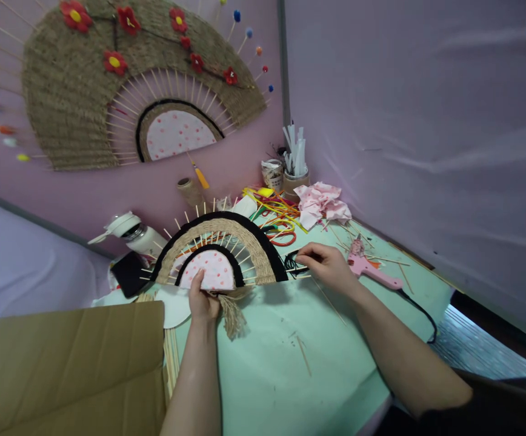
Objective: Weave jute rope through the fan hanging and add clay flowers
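My left hand (205,298) grips a half-round craft fan (262,253) at the middle of its lower edge, thumb on the pink-dotted white half-disc. The fan has a woven straw band, black borders and thin wooden sticks poking out along its arc. A frayed straw tassel (233,316) hangs beside my left fingers. To the right of the fan, my right hand (324,263) is closed in a pinch on black cord (292,263), which lies in a loose tangle by the fan's right corner. The fingertips partly hide the cord.
A pink glue gun (374,271) lies right of my right hand. Red-handled scissors (282,237), colored strips and crumpled dotted paper (322,203) lie behind. At left are a white bottle (142,236), a black phone (130,274) and cardboard (67,369). A larger fan (67,109) hangs on the wall.
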A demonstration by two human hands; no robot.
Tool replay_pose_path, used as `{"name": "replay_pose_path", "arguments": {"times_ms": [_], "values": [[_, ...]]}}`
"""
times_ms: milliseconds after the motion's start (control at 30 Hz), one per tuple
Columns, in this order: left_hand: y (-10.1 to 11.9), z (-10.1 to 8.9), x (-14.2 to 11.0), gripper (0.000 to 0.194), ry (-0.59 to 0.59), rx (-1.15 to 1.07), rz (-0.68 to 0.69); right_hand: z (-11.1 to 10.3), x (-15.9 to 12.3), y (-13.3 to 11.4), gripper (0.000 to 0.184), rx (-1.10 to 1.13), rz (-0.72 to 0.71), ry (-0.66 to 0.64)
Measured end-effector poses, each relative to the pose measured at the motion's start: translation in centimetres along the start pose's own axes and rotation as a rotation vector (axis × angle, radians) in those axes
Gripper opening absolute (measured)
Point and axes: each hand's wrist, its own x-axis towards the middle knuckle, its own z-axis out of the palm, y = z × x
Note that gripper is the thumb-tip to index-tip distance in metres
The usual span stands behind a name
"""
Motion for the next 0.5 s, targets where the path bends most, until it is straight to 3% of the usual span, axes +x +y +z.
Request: {"name": "replay_pose_path", "arguments": {"times_ms": [333, 500], "values": [[-0.3, 0.5, -0.8, 0.026, -0.026, -0.050, -0.045, 2.3, -0.3, 0.0, 0.017, 0.390, 0.332, -0.203], [-0.5, 0.5, -1.0, 0.020, -0.052, -0.040, -0.115, 2.7, -0.6, 0.1, 0.028, 0.541, 0.388, -0.301]]}}
